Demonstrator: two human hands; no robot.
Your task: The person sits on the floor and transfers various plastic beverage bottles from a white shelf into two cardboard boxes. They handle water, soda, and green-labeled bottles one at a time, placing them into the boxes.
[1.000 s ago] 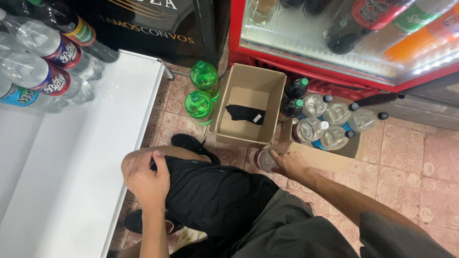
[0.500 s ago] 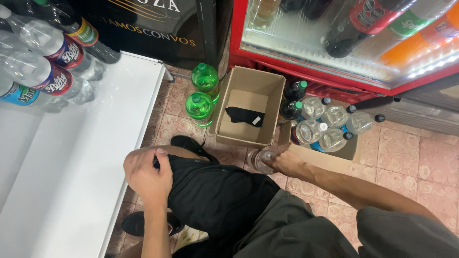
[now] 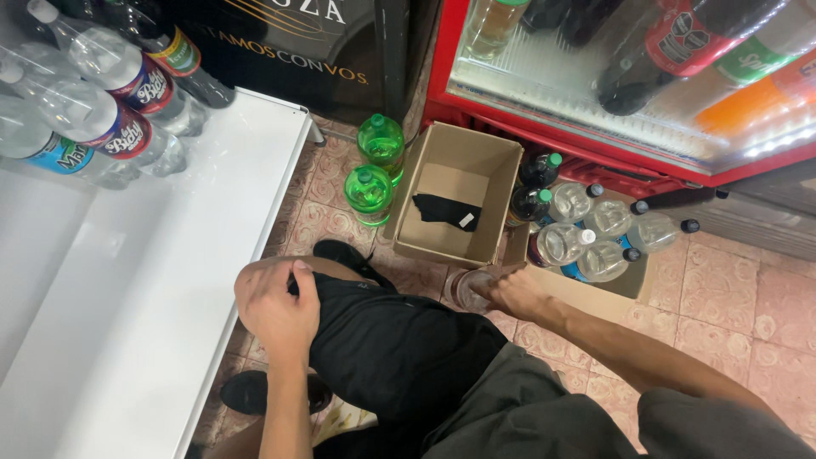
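Observation:
My right hand reaches down to the tiled floor and grips a clear plastic bottle that stands just in front of two cardboard boxes. My left hand rests on my bent left knee, fingers curled over the black shorts, holding nothing. The right-hand box holds several clear bottles with dark caps and two dark bottles with green caps. The left-hand box holds only a black cloth.
Two green bottles stand on the floor left of the boxes. A white shelf runs along my left, with clear labelled bottles lying at its far end. A red-framed glass fridge full of drinks stands behind the boxes.
My right hand has closed around the clear bottle on the floor. The view has shifted slightly; my left hand stays on the knee.

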